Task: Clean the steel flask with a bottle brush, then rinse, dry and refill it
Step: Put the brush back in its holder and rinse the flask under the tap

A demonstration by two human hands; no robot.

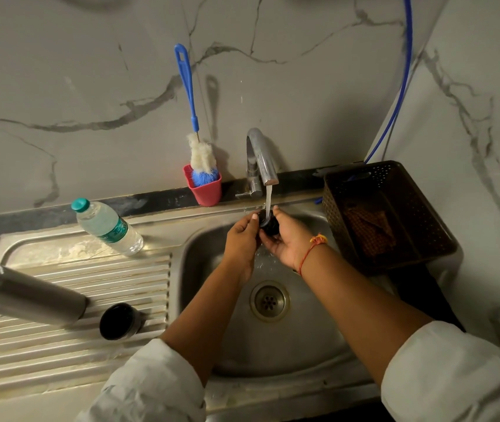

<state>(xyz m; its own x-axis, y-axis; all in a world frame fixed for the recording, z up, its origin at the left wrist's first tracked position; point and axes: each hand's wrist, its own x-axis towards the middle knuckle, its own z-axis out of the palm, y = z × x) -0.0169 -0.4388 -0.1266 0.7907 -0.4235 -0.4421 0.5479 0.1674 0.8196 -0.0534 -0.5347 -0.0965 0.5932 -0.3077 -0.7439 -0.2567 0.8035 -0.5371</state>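
Both my hands are over the sink (309, 339) under the running tap (260, 161). Between them is a small black flask stopper (268, 224), and the water stream falls onto it. My left hand (241, 242) pinches its left side and my right hand (285, 239) cups it from the right and below. The steel flask (26, 296) lies on its side on the ribbed draining board (69, 354) at the left, its outer cap (119, 321) lying beside its end. The blue-handled bottle brush (195, 141) stands in a red cup (204, 188) behind the sink.
A clear plastic water bottle (107, 226) with a teal cap lies on the draining board's far side. A brown perforated basket (385, 214) holding a cloth sits right of the sink. A blue hose (400, 86) runs down the marble wall. The drain (269, 300) is open.
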